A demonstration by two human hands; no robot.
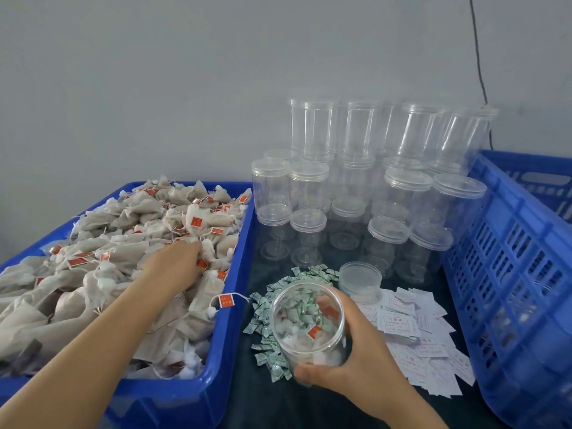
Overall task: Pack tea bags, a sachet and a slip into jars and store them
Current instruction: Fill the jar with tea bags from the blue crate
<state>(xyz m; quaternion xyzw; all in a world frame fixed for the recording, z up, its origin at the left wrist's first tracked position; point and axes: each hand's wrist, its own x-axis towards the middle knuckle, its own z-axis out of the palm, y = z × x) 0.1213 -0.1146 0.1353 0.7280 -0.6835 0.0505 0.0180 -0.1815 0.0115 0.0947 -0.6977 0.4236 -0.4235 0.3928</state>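
Note:
My right hand (356, 351) grips an open clear jar (306, 323) tilted toward me, with a few tea bags inside. My left hand (176, 263) reaches into the blue bin (229, 305) heaped with tea bags (108, 267); its fingers are curled down among the bags, and I cannot see whether they hold one. Green-white sachets (266, 308) lie in a pile under and behind the jar. White slips with red print (414, 329) are spread to the right of it. The jar's lid (360, 278) sits upside down behind.
Several empty lidded clear jars (371, 187) are stacked against the wall at the back. A tall blue slatted crate (520, 274) stands on the right. The dark tabletop (294, 407) shows near the front edge.

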